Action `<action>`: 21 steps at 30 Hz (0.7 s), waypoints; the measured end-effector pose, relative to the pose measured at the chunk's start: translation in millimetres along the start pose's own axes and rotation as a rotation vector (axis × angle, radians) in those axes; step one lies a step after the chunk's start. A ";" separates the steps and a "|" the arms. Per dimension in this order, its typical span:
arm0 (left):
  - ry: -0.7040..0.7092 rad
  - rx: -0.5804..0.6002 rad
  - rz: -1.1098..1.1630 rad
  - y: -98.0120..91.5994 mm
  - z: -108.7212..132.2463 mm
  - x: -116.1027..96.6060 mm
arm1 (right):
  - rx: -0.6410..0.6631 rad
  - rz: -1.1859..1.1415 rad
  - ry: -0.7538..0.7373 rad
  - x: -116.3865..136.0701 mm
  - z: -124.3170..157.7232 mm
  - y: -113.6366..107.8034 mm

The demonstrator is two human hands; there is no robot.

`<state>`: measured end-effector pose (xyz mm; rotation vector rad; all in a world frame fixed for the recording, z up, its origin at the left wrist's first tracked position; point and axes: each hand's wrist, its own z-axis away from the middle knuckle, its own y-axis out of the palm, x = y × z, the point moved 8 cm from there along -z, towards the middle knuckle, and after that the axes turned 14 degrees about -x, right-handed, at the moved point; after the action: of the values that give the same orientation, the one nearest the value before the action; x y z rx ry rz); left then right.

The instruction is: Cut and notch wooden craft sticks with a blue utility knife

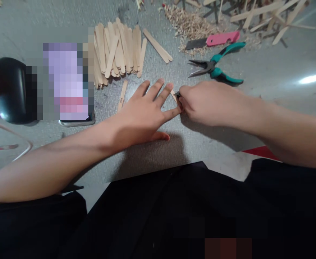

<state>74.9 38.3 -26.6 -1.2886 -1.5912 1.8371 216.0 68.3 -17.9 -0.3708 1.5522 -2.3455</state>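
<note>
My left hand (147, 111) lies palm down on the grey table with its fingers spread. Its fingertips reach a thin wooden craft stick (173, 95), most of which is hidden by the hands. My right hand (203, 102) is closed in a fist at the stick's right side. A small dark tip (177, 95) pokes out of that fist over the stick; the rest is covered, so its kind is unclear. Another craft stick (122, 94) lies partly under my left hand, with small dark marks on it.
A pile of craft sticks (117, 50) lies beyond my left hand, with two loose sticks (158, 46) beside it. Teal-handled pliers (209, 66) and a pink-handled knife (222, 38) lie beyond my right hand, near wood shavings (190, 21). A phone (77, 123) and black object (12, 90) sit left.
</note>
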 end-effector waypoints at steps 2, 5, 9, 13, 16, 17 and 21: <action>0.001 -0.005 -0.008 2.2 0.0 1.2 | 0.011 -0.039 0.000 -3.0 -4.3 -2.3; 0.007 -0.012 -0.010 5.1 0.7 3.1 | 0.027 -0.227 0.037 -11.8 -7.3 -5.6; 0.029 -0.078 -0.014 2.3 0.4 2.6 | -0.058 -0.749 0.220 -32.4 -3.2 -9.9; 0.031 -0.214 -0.125 -5.5 -3.7 5.4 | -0.346 -1.080 0.218 -48.4 0.7 -28.0; 0.010 -0.276 -0.162 -6.3 -6.0 12.9 | -0.409 -1.257 0.207 -52.0 1.2 -31.1; -0.001 -0.298 -0.147 -6.9 -6.2 16.1 | -0.407 -1.291 0.216 -52.6 1.1 -29.8; -0.044 -0.362 -0.060 -11.4 -5.7 27.4 | -0.385 -1.265 0.341 -61.0 3.4 -18.6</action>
<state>62.8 66.0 -26.2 -1.3342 -2.0319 1.6000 271.4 95.9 -2.4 -1.4656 2.3907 -3.0134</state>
